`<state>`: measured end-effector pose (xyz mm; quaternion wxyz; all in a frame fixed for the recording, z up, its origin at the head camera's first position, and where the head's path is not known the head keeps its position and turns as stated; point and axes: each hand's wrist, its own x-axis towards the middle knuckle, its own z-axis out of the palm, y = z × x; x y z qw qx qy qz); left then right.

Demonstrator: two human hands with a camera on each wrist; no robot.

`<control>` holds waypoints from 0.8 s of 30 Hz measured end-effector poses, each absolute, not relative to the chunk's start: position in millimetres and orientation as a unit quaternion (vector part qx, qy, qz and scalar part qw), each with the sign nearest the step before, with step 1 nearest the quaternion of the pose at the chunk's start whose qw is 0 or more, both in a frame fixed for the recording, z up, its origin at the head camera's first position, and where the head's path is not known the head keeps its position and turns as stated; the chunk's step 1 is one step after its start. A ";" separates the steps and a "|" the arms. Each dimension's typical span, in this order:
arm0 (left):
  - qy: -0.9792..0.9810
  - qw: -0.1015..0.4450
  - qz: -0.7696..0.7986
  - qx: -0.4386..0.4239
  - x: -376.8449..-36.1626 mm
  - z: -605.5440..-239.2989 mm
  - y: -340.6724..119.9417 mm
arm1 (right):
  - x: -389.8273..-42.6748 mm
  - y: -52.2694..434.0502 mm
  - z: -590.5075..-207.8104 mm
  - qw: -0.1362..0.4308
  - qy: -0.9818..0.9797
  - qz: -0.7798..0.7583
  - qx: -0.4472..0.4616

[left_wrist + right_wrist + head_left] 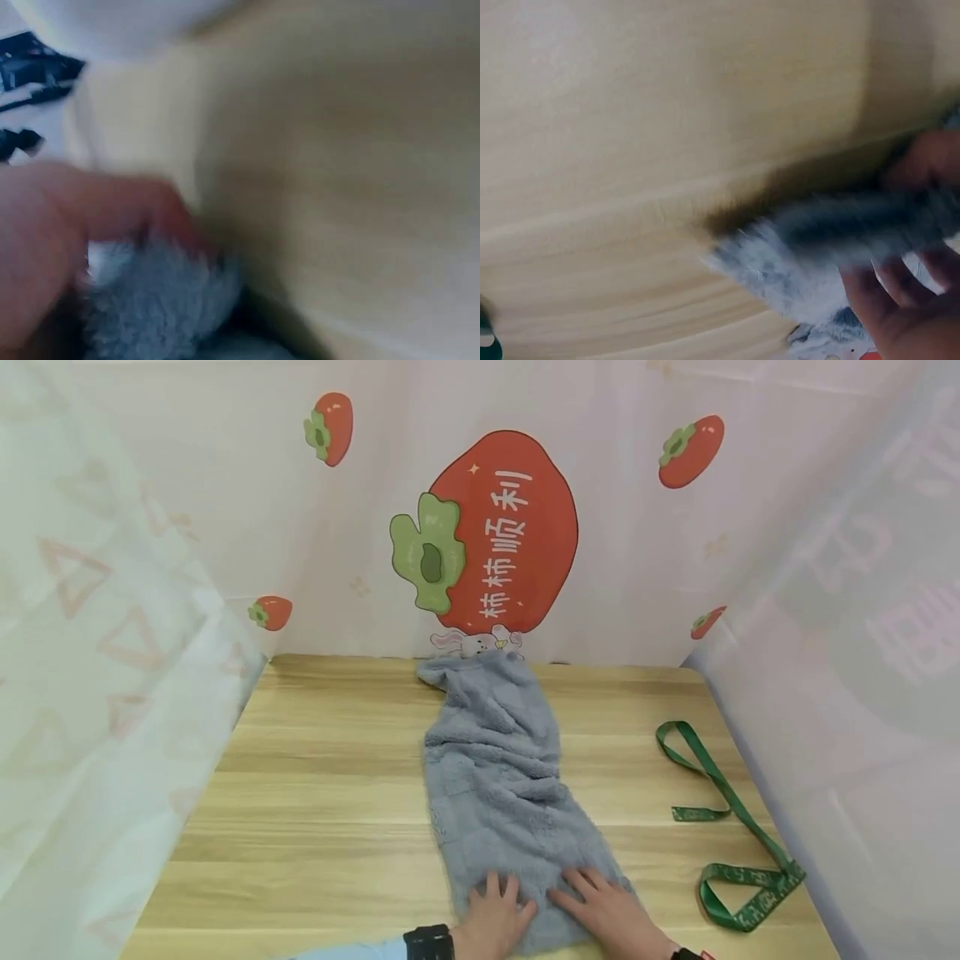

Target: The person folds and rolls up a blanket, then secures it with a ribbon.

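Wooden tabletop (322, 793) carries a grey towel (495, 777) stretched lengthwise; left hand (491, 914) and right hand (607, 910) press flat, fingers spread, on its near end. Green ribbon (723, 810) lies right of the towel. Pressing unevenly could bunch the fluffy cloth sideways.

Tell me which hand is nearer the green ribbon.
Right. The right hand rests on the grey towel, just left of the green ribbon; the left hand lies farther left.
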<state>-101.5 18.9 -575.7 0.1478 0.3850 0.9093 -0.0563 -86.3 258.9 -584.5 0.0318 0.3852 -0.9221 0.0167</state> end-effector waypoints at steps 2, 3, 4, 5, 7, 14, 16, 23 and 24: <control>0.913 0.120 -0.041 0.387 -107.0 -573.7 12.9 | -89.3 254.3 -585.8 0.058 -0.922 0.014 0.383; 0.915 0.108 -0.026 0.388 -111.6 -572.5 8.3 | -90.5 251.9 -585.9 0.067 -0.923 0.017 0.379; 0.914 0.090 -0.012 0.395 -116.9 -571.4 2.4 | -91.6 249.6 -585.3 0.070 -0.925 0.023 0.372; 0.913 0.075 0.000 0.402 -122.3 -570.4 -4.6 | -92.0 247.5 -584.0 0.070 -0.927 0.032 0.366; 0.913 0.044 0.023 0.405 -132.3 -568.0 -20.7 | -92.1 243.5 -578.6 0.052 -0.933 0.059 0.351; 0.920 0.030 0.073 0.384 -146.2 -549.9 -88.7 | -88.7 222.5 -545.9 -0.119 -0.919 0.174 0.334; 0.920 0.047 0.080 0.380 -143.1 -544.1 -101.0 | -88.9 214.8 -538.9 -0.153 -0.905 0.196 0.345; 0.924 0.055 0.043 0.376 -121.8 -526.9 -116.2 | -90.8 204.7 -525.4 -0.194 -0.850 0.244 0.424; 0.926 0.051 0.044 0.371 -119.1 -522.6 -119.2 | -91.6 205.7 -522.7 -0.201 -0.843 0.249 0.432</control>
